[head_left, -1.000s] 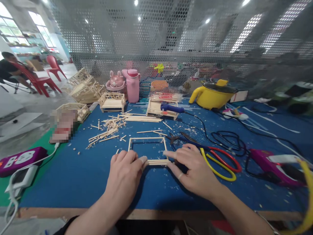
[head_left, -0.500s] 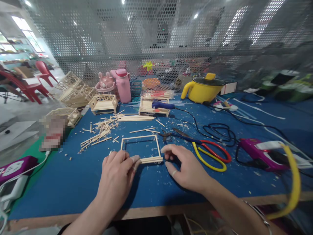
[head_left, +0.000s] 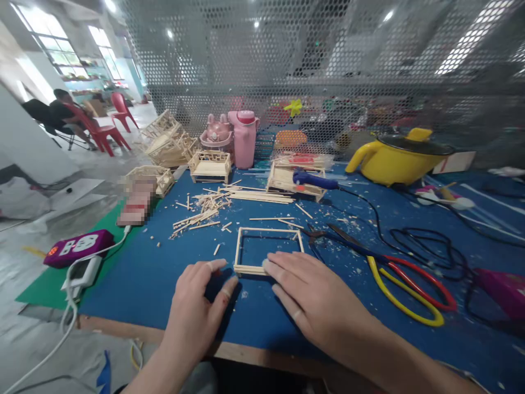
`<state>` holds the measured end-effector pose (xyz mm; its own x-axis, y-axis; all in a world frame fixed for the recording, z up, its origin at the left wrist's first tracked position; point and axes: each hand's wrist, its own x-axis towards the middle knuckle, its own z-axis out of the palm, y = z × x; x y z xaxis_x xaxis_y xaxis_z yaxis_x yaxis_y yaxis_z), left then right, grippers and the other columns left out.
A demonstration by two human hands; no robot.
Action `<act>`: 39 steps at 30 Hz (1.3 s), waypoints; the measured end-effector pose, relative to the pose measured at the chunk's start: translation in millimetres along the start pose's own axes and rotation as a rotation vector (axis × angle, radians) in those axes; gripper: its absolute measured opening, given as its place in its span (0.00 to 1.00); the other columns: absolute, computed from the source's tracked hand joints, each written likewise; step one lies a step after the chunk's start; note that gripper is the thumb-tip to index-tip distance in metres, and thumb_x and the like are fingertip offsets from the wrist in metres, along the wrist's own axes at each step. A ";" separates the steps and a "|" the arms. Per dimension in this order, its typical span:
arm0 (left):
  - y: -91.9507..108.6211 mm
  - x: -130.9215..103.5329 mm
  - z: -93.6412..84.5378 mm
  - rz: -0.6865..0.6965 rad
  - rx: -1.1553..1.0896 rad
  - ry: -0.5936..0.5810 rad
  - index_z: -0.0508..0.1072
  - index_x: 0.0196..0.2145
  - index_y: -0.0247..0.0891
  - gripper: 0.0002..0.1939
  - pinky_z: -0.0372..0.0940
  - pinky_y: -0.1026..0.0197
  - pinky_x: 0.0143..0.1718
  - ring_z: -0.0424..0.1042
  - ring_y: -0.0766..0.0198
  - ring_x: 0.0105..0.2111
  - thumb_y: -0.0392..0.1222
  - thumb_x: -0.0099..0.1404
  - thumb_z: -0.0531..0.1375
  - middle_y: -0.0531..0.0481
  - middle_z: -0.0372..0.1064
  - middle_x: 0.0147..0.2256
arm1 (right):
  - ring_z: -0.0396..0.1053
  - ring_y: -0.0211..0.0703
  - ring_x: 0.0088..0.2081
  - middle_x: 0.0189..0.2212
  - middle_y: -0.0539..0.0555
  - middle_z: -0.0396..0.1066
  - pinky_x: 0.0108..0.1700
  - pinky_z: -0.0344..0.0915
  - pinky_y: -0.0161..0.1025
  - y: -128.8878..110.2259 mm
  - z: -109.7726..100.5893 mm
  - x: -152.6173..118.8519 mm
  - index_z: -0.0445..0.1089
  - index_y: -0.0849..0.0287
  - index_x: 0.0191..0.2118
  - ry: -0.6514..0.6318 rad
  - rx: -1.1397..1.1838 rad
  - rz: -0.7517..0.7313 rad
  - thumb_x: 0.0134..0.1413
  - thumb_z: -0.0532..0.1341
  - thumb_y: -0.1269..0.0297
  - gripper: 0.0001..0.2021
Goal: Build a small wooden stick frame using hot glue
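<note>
A small rectangular frame of pale wooden sticks [head_left: 268, 230] lies on the blue work surface, with doubled sticks along its near side. My right hand [head_left: 314, 290] covers its near right corner, fingertips and thumb closing on the doubled sticks. At the near left corner, my left hand [head_left: 200, 301] has thumb and index finger apart, with nothing between them. White wraps cover some fingertips of both hands. Beyond the frame are a heap of short cut sticks [head_left: 207, 210] and a row of longer sticks [head_left: 262, 195].
Right of the frame lie cutters with red and yellow handles [head_left: 410, 284]. A blue glue gun [head_left: 315, 179] rests on a stick-built piece, its cord trailing right. Behind stand a finished stick piece [head_left: 211, 166], a pink bottle [head_left: 245, 142] and a yellow pot [head_left: 394, 158]. A phone [head_left: 137, 200] lies left.
The view has swung left. My left hand has let go of the frame's near side and spread its fingers. My right hand has come over the near right corner and closed there.
</note>
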<state>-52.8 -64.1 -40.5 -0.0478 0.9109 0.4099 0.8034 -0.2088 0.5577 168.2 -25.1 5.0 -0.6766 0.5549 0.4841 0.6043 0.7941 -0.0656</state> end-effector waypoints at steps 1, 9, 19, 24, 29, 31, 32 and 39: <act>1.0 1.4 0.7 0.015 0.018 0.019 0.71 0.42 0.41 0.11 0.63 0.54 0.40 0.68 0.59 0.37 0.46 0.63 0.59 0.49 0.71 0.35 | 0.71 0.46 0.48 0.48 0.57 0.74 0.52 0.65 0.48 -1.9 4.4 3.6 0.70 0.60 0.50 -0.025 -0.017 -0.010 0.60 0.53 0.70 0.15; 3.8 5.8 3.9 0.076 0.040 0.086 0.75 0.37 0.43 0.06 0.60 0.56 0.38 0.68 0.60 0.35 0.44 0.63 0.59 0.51 0.73 0.33 | 0.74 0.47 0.44 0.43 0.58 0.77 0.55 0.60 0.56 0.9 19.5 5.6 0.72 0.62 0.47 -0.021 -0.032 0.019 0.60 0.54 0.71 0.13; 9.7 8.9 2.4 0.073 0.057 0.054 0.76 0.35 0.44 0.08 0.60 0.57 0.38 0.68 0.61 0.33 0.43 0.65 0.57 0.51 0.73 0.32 | 0.75 0.42 0.37 0.34 0.54 0.79 0.60 0.52 0.59 3.0 22.5 2.1 0.73 0.61 0.43 -0.004 0.018 0.039 0.60 0.52 0.75 0.13; 11.7 10.2 2.6 0.044 0.065 0.034 0.75 0.34 0.44 0.07 0.60 0.56 0.39 0.68 0.60 0.34 0.43 0.65 0.57 0.51 0.72 0.32 | 0.75 0.42 0.37 0.34 0.54 0.79 0.60 0.52 0.59 1.6 20.9 3.1 0.73 0.60 0.44 0.011 0.030 0.034 0.59 0.53 0.75 0.13; 10.3 7.3 1.9 -0.009 0.044 0.067 0.68 0.33 0.41 0.07 0.61 0.57 0.37 0.67 0.60 0.34 0.46 0.62 0.59 0.52 0.69 0.31 | 0.73 0.48 0.45 0.43 0.57 0.76 0.59 0.55 0.56 4.6 -10.2 -8.5 0.67 0.59 0.53 0.084 -0.008 0.139 0.58 0.57 0.68 0.16; 10.4 4.2 0.5 0.007 0.010 0.085 0.67 0.37 0.41 0.08 0.62 0.58 0.37 0.67 0.60 0.36 0.46 0.62 0.59 0.51 0.68 0.33 | 0.72 0.47 0.45 0.43 0.57 0.75 0.55 0.60 0.51 8.3 -22.8 -23.9 0.66 0.58 0.53 0.143 -0.024 0.263 0.57 0.58 0.66 0.17; 11.1 2.8 -0.1 0.030 -0.005 0.094 0.67 0.39 0.41 0.09 0.62 0.59 0.38 0.67 0.60 0.37 0.45 0.62 0.58 0.50 0.68 0.35 | 0.73 0.46 0.42 0.41 0.56 0.75 0.52 0.64 0.47 9.7 -26.4 -33.1 0.66 0.58 0.52 0.172 -0.018 0.341 0.57 0.58 0.65 0.17; 32.0 8.7 7.4 0.394 0.087 0.063 0.70 0.47 0.45 0.14 0.61 0.59 0.39 0.66 0.61 0.37 0.37 0.63 0.58 0.49 0.66 0.37 | 0.69 0.38 0.29 0.28 0.50 0.71 0.32 0.68 0.33 -3.2 -5.8 -71.2 0.71 0.55 0.43 0.208 0.274 0.766 0.59 0.56 0.64 0.10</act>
<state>-23.1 -60.2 -24.5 0.2396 0.7426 0.6254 0.8143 -0.5045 0.2871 216.9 -68.5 -24.2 -0.0132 0.9296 0.3684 0.7235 0.2632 -0.6382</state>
